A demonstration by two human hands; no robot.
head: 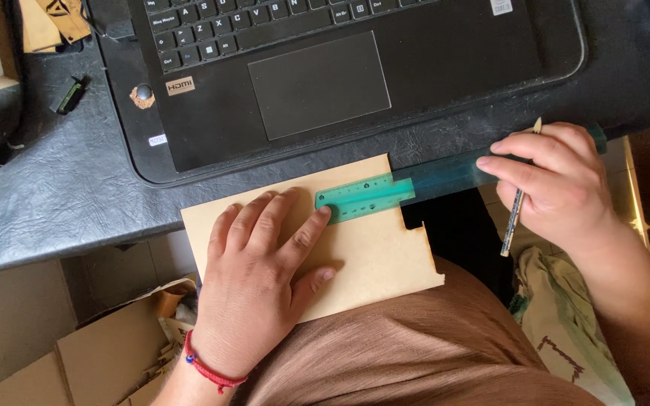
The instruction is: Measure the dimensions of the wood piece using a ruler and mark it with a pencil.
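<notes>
Nearest, a brown-clad lap (pixel 430 353) fills the lower middle, with a corrugated cardboard box (pixel 77 361) on the floor to its left and a pale printed cloth bag (pixel 566 316) to its right. Just above the lap, a thin tan board (pixel 370 248) lies half on the desk (pixel 54 195) and half over its edge, notched at its right side. The left hand (pixel 253 289), with a red cord bracelet (pixel 208 368) at the wrist, lies flat and spread on the board, its forefinger tip touching the near end of a green see-through ruler (pixel 385 194). The ruler runs rightward off the board, along the desk edge, to the right hand (pixel 558 184). That hand is closed around a pencil (pixel 515 214), point upward, and its fingers rest on the ruler's far end. The desk is dark, leather-grained and dusty. Farther back sits an open black laptop (pixel 317 83), its trackpad and lower keyboard rows showing. To the far left lie a small black clip-like piece (pixel 69 94) and some cardboard scraps (pixel 54 22).
</notes>
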